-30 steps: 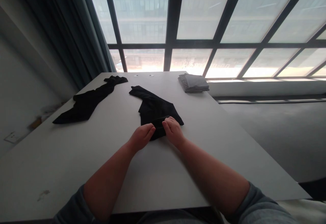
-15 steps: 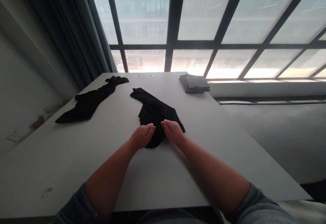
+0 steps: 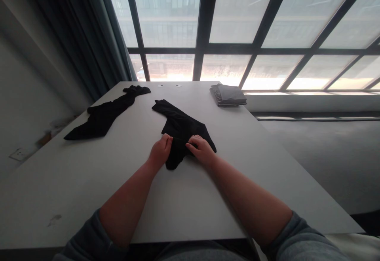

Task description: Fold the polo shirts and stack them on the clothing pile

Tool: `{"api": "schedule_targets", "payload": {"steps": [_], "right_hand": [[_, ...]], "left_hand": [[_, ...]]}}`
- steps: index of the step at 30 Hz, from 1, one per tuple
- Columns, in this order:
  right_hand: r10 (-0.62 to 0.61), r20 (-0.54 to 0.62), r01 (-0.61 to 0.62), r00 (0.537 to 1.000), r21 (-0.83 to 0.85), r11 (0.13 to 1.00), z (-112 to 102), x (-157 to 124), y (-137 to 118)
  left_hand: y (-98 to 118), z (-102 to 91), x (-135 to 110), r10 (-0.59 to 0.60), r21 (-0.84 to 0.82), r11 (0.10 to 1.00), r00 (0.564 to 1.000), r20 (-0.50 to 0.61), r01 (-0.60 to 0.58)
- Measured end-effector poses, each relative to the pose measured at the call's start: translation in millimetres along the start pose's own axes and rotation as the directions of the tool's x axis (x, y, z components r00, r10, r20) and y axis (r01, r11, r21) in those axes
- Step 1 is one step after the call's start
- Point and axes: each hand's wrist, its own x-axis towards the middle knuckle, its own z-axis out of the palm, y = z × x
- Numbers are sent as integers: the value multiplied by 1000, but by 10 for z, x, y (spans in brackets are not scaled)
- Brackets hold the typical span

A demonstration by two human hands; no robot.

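Note:
A black garment (image 3: 185, 124) lies crumpled on the white table in front of me; its exact kind I cannot make out. My left hand (image 3: 162, 148) is closed on its near left edge, thumb against the fingers. On the near right part, my right hand (image 3: 202, 148) pinches the cloth between thumb and fingers. Between the two hands the fabric is drawn up, and a rounded flap hangs down toward me on the left. Another black garment (image 3: 108, 114) is spread out farther left, apart from both hands.
The white table (image 3: 252, 182) stretches to the windows. A folded stack of grey and striped cloth (image 3: 228, 95) sits at its far right corner. Two small white discs (image 3: 178, 86) are near the back edge. A dark curtain (image 3: 80, 35) hangs at the left.
My left hand has shifted slightly left and away from me, widening the gap between the hands. The near flap of black cloth has moved left and changed shape.

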Motion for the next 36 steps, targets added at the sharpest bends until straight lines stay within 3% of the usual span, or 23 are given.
{"api": "schedule_targets", "payload": {"steps": [6, 10, 12, 15, 18, 21, 29, 36], "right_hand": [[132, -109, -124, 985, 77, 989, 45, -37, -33], [-3, -162, 5, 987, 11, 1000, 61, -50, -151], [-61, -156, 60, 986, -9, 998, 89, -64, -197], [-38, -125, 46, 991, 61, 997, 141, -87, -212], [65, -103, -55, 993, 101, 993, 162, -93, -180], [126, -39, -123, 991, 75, 990, 144, -81, -160], [105, 21, -106, 994, 76, 991, 102, -63, -202], [232, -69, -219, 970, 156, 963, 87, -43, -143]], "left_hand": [[121, -34, -57, 56, 64, 996, 998, -8, -56], [261, -88, -124, 223, 97, 971, 973, -52, -217], [287, -81, -143, 281, 92, 956, 959, -19, -278], [267, -19, -152, 205, 113, 970, 975, 86, -214], [235, 57, -150, 100, 152, 980, 978, 185, -129], [236, 99, -153, 69, 181, 977, 967, 244, -115], [222, 73, -157, 49, 144, 986, 971, 233, -84], [184, 90, -126, 25, 185, 979, 957, 288, -81]]}}
